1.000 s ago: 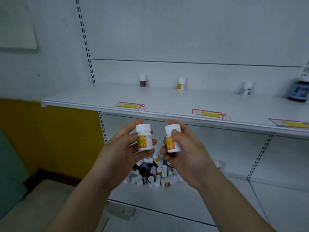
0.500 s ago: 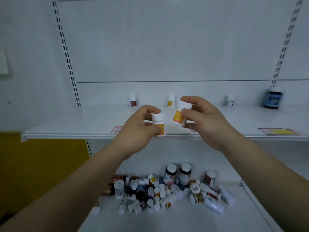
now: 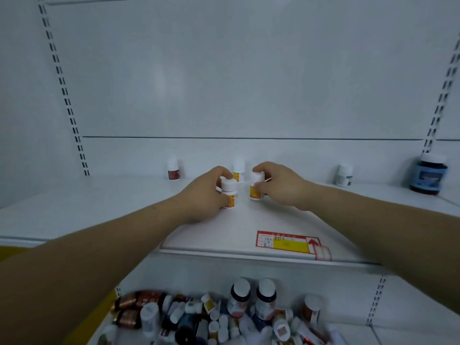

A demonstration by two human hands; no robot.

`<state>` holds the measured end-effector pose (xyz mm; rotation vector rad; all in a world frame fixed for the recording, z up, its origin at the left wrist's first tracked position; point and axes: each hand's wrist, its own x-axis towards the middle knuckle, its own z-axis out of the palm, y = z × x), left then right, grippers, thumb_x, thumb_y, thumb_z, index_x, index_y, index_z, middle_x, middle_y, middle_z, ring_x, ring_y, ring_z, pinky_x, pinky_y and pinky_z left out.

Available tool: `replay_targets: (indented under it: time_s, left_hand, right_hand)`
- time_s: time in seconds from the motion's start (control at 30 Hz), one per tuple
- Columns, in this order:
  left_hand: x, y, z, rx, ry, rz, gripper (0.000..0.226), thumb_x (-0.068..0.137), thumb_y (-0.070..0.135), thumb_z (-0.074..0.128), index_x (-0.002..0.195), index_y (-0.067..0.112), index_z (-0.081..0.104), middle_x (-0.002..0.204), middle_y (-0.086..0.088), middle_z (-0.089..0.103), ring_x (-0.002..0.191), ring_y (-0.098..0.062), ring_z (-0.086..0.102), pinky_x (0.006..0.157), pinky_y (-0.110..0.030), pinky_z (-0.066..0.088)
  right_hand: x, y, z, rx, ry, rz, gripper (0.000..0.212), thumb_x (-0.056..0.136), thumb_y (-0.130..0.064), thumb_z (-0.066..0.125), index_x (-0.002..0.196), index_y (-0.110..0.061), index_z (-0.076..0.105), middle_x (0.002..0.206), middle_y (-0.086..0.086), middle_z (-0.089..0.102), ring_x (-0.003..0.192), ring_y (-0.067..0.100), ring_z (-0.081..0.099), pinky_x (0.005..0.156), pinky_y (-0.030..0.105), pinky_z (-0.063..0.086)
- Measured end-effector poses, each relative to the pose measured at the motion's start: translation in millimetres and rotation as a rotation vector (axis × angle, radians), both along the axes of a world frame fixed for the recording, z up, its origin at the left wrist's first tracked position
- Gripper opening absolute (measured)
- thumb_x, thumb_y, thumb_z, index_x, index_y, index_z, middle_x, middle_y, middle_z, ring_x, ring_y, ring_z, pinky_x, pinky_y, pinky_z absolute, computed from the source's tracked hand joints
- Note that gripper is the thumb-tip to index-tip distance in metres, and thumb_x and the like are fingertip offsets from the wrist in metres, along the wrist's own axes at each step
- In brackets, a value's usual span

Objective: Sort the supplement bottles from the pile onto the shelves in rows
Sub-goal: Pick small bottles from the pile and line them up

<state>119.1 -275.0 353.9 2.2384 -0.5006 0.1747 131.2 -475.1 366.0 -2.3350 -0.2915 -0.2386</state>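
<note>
I see the left hand gripping the left bottle and the right hand gripping the right bottle; both stand upright, slightly apart, on the upper shelf; the pile lies below.

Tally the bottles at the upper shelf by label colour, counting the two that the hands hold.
Orange-label bottles: 3 (left bottle in the left hand, right bottle in the right hand, back bottle)
Dark-red-label bottle: 1
Pale-label bottle: 1
Blue-label dark bottle: 1
Total: 6
</note>
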Motion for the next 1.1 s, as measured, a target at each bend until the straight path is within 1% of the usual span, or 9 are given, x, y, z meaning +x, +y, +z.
replay_targets:
  time_s: [0.07,0.13,0.23,0.3,0.43,0.57,0.7,0.97,1.1]
  left_hand:
    - [15,-3,0,0.046,-0.035,0.03,0.041,0.08,0.014,0.07,0.105,0.036,0.047,0.093,0.012,0.056,0.085,-0.019,0.063,0.073,-0.025,0.052]
    - [29,-5,1,0.091,-0.05,0.068,0.041,0.081,0.016,0.069,0.108,0.035,0.045,0.091,0.013,0.055,0.082,-0.017,0.06,0.069,-0.021,0.047]
    - [52,-6,3,0.145,-0.041,0.125,0.046,0.083,0.015,0.067,0.119,0.027,0.042,0.098,0.0,0.058,0.084,-0.022,0.059,0.069,-0.027,0.047]
    - [68,-5,5,0.195,-0.041,0.148,0.045,0.083,0.015,0.065,0.12,0.023,0.041,0.105,-0.003,0.058,0.086,-0.022,0.057,0.069,-0.027,0.044]
    - [96,-5,8,0.251,-0.041,0.144,0.041,0.084,0.012,0.063,0.119,0.022,0.046,0.108,-0.006,0.06,0.088,-0.021,0.055,0.074,-0.027,0.042]
    - [115,-6,7,0.254,-0.059,0.129,0.043,0.083,0.012,0.062,0.122,0.02,0.045,0.111,-0.005,0.06,0.09,-0.021,0.054,0.075,-0.027,0.04]
    - [126,-7,4,0.284,-0.106,0.088,0.039,0.086,0.015,0.059,0.12,0.022,0.043,0.107,-0.005,0.06,0.09,-0.022,0.055,0.071,-0.027,0.036]
    - [128,-14,2,0.286,-0.151,0.025,0.038,0.086,0.017,0.061,0.12,0.023,0.044,0.102,-0.003,0.06,0.087,-0.022,0.055,0.072,-0.026,0.038]
    - [128,-19,4,0.304,-0.148,-0.014,0.035,0.087,0.017,0.061,0.117,0.025,0.044,0.103,-0.003,0.061,0.088,-0.022,0.057,0.074,-0.029,0.043]
  right_hand:
    - [19,-4,-1,-0.053,-0.02,0.012,0.041,0.091,-0.019,0.059,0.131,-0.022,0.049,0.11,-0.003,0.053,0.087,0.01,0.052,0.072,0.019,0.038]
    - [35,-6,-3,-0.093,-0.029,0.025,0.042,0.092,-0.02,0.057,0.133,-0.021,0.048,0.112,0.0,0.054,0.091,0.015,0.052,0.078,0.023,0.04]
    - [55,-6,-3,-0.114,-0.032,0.016,0.045,0.092,-0.021,0.056,0.136,-0.02,0.043,0.118,0.006,0.056,0.093,0.018,0.052,0.081,0.026,0.041]
    - [66,-5,-3,-0.134,-0.035,-0.009,0.045,0.092,-0.02,0.055,0.135,-0.018,0.041,0.119,0.006,0.055,0.094,0.019,0.051,0.078,0.025,0.039]
    - [79,-6,-5,-0.173,-0.077,-0.057,0.032,0.091,-0.019,0.055,0.123,-0.016,0.049,0.117,0.006,0.057,0.093,0.018,0.051,0.076,0.025,0.037]
    - [85,-5,-7,-0.222,-0.114,-0.091,0.032,0.09,-0.019,0.055,0.122,-0.015,0.049,0.117,0.007,0.059,0.091,0.018,0.049,0.076,0.025,0.036]
    - [90,-3,-9,-0.252,-0.132,-0.11,0.031,0.091,-0.019,0.055,0.12,-0.014,0.048,0.117,0.008,0.059,0.091,0.018,0.048,0.076,0.026,0.036]
    - [91,-11,-8,-0.301,-0.162,-0.168,0.032,0.089,-0.015,0.055,0.12,-0.013,0.049,0.115,0.009,0.057,0.09,0.018,0.045,0.075,0.025,0.034]
    - [87,-16,-9,-0.285,-0.152,-0.176,0.041,0.083,-0.026,0.065,0.12,-0.017,0.05,0.114,0.007,0.054,0.094,0.02,0.049,0.077,0.027,0.036]
